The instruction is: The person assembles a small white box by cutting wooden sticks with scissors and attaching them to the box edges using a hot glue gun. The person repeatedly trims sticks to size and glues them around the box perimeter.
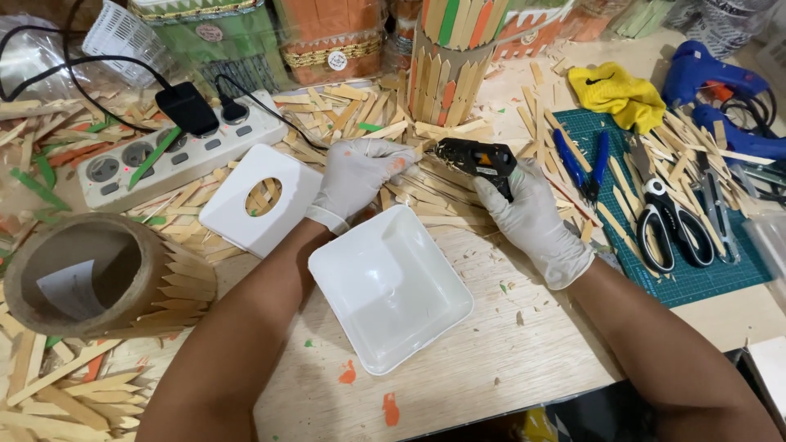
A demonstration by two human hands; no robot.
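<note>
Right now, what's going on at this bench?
A person in white gloves is gluing craft sticks. The right hand grips a black glue gun, nozzle pointing at a wooden stick pinched in the left hand fingers. A white square tray lies between the forearms, a white lid with a round hole to its left. Loose sticks cover the table.

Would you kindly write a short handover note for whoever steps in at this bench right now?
Left hand, gloved, pinches a pale wooden craft stick over the stick pile.
Right hand, gloved, grips the black hot glue gun, nozzle aimed at that stick.
White square plastic tray sits empty between the forearms; white square lid with round hole lies to its left.
Done: the cardboard tube clad in sticks lies at far left.
Left: the tray carries no sticks yet.
</note>
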